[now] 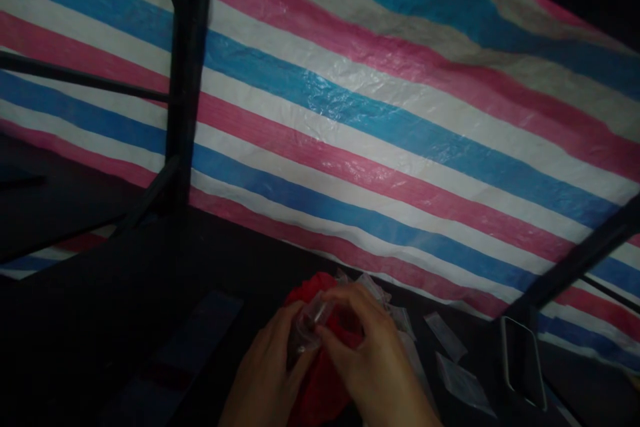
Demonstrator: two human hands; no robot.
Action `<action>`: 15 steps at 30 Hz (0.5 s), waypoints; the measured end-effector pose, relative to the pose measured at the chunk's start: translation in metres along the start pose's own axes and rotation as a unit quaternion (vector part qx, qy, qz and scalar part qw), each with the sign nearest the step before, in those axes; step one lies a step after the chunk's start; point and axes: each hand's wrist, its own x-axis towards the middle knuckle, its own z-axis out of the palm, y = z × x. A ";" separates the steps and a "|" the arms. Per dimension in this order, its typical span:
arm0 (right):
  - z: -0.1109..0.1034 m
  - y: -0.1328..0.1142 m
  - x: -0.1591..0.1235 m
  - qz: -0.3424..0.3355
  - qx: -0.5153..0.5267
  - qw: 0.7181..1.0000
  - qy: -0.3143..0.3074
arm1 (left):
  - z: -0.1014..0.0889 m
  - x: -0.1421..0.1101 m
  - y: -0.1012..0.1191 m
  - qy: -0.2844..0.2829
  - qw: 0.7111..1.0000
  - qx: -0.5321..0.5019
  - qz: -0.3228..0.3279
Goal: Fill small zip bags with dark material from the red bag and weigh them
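In the dim lower middle of the head view, a small clear plastic bag [306,332] is between my two hands. My left hand [273,363] grips its left side, with fingers and thumb curled round it. The fingertips of my right hand [373,350] pinch at the bag's upper right edge. A small shiny piece shows there, too blurred to name. Beneath and behind my hands lies a red cloth or bag [320,393], partly covered by them. More clear plastic bags [373,287] lie just beyond my right hand.
Flat clear packets [464,381] and a phone [523,361] lie to the right on the dark tabletop [210,253]. A bluish flat strip lies at left. Behind stands a striped plastic sheet [350,127] with a dark frame post [183,93] in front.
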 end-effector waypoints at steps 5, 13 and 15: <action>-0.003 0.000 -0.003 -0.065 -0.064 0.995 0.035 | -0.001 -0.001 0.001 -0.006 1.000 0.013 -0.009; -0.014 0.012 -0.008 0.026 -0.104 0.994 0.000 | -0.010 -0.004 -0.001 0.021 0.996 -0.061 -0.058; -0.006 0.020 -0.008 0.059 -0.133 0.986 -0.082 | -0.014 -0.002 -0.002 0.043 0.994 -0.070 -0.069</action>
